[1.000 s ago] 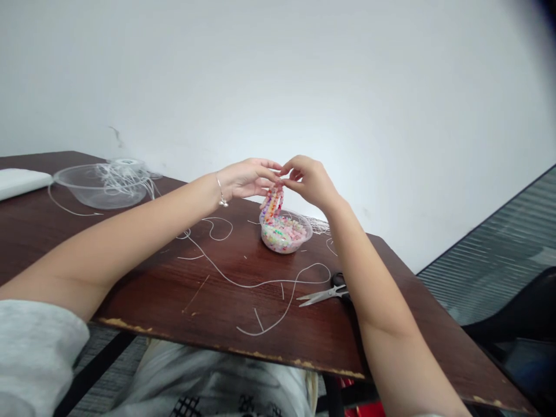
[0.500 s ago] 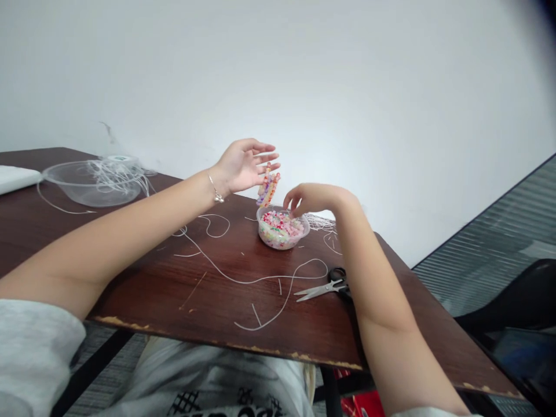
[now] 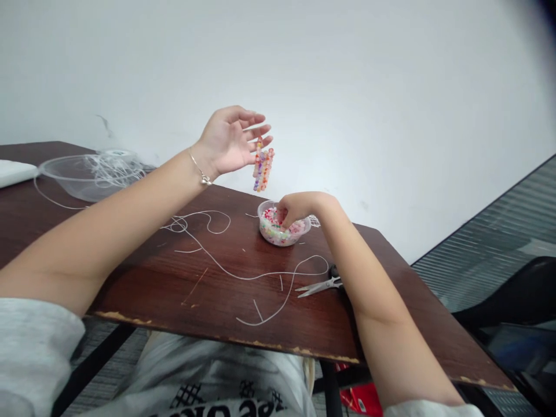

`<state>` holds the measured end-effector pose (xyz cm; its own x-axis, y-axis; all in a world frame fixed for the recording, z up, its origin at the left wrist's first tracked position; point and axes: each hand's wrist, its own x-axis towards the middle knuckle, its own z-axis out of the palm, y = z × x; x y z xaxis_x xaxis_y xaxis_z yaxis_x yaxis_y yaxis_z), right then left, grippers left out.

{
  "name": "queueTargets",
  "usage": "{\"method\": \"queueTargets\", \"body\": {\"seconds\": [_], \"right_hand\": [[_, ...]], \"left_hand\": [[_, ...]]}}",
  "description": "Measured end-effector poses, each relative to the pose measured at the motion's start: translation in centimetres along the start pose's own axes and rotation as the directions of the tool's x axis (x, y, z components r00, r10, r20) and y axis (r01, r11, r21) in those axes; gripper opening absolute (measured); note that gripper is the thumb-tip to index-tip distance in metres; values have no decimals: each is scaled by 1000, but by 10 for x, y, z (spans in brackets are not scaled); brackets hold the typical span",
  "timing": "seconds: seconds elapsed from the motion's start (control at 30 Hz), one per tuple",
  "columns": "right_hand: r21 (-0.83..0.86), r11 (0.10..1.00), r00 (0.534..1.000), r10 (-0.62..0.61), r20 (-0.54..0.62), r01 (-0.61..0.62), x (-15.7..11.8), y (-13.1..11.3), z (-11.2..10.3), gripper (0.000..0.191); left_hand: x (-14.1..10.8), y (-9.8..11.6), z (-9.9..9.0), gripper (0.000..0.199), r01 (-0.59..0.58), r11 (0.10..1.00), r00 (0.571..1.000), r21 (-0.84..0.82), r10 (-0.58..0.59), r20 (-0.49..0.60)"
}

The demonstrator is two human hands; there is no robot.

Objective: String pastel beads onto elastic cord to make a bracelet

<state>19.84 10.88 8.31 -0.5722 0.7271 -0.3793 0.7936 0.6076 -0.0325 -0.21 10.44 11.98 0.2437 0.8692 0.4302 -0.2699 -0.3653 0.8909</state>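
My left hand (image 3: 228, 142) is raised above the dark wooden table (image 3: 143, 284), palm turned up. A short strand of pastel beads (image 3: 263, 168) hangs at its fingertips, though the exact grip is hard to see. My right hand (image 3: 299, 208) reaches down into a small clear plastic bowl (image 3: 271, 233) full of multicoloured beads. Its fingertips are hidden among the beads and behind the hand. Thin white cord (image 3: 256, 277) lies in loops on the table in front of the bowl.
Steel scissors with black handles (image 3: 319, 286) lie partly beneath my right forearm. At the far left, a large clear bowl (image 3: 65, 182) holds tangled white cord, beside a white flat object (image 3: 13, 174). A white wall rises behind the table, and a dark chair (image 3: 512, 295) stands to the right.
My left hand has risen and moved left, carrying the bead strand clear of the small bowl. My right hand has dropped from the strand into the beads.
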Motion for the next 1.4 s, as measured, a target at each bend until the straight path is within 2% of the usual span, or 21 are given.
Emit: {"method": "queueTargets", "body": {"seconds": [0.2,0.27,0.33,0.4,0.5,0.7,0.77,0.97,1.2,1.27,1.4], "right_hand": [[-23,1000,999,-18,-34,18,1,-6,2,11],[-26,1000,996,-17,-91,15,-5,-3,-1,12],[-24,1000,980,-17,-197,13,-13,2,-7,15],[-12,999,941,-43,-336,42,-23,6,-12,16],[4,993,857,-98,-506,116,-36,11,-19,12],[44,981,771,-118,-626,187,-43,18,-21,6],[58,977,752,-121,-648,207,-42,20,-20,4],[67,950,735,-191,-651,306,-40,18,-19,10],[16,922,649,-260,-715,387,-34,11,-18,6],[19,924,658,-257,-708,381,-35,12,-18,6],[62,930,721,-237,-652,362,-39,20,-20,9]], "left_hand": [[3,5,-8,32,-22,999,999,41,23,-24],[4,4,-9,33,-5,999,1000,53,6,-18],[4,2,-6,31,17,999,1000,35,-17,-11],[3,-1,-2,27,47,999,999,-17,-47,4],[-1,-8,7,24,98,989,994,-110,-94,47],[-5,-22,16,23,177,969,980,-175,-157,122],[-4,-26,16,21,194,964,976,-181,-171,139],[-5,-39,20,19,205,957,971,-204,-172,168],[-9,-56,29,22,204,936,967,-286,-147,209],[-10,-58,30,23,208,930,964,-304,-143,224],[-11,-60,29,24,225,919,955,-323,-142,261]]}}
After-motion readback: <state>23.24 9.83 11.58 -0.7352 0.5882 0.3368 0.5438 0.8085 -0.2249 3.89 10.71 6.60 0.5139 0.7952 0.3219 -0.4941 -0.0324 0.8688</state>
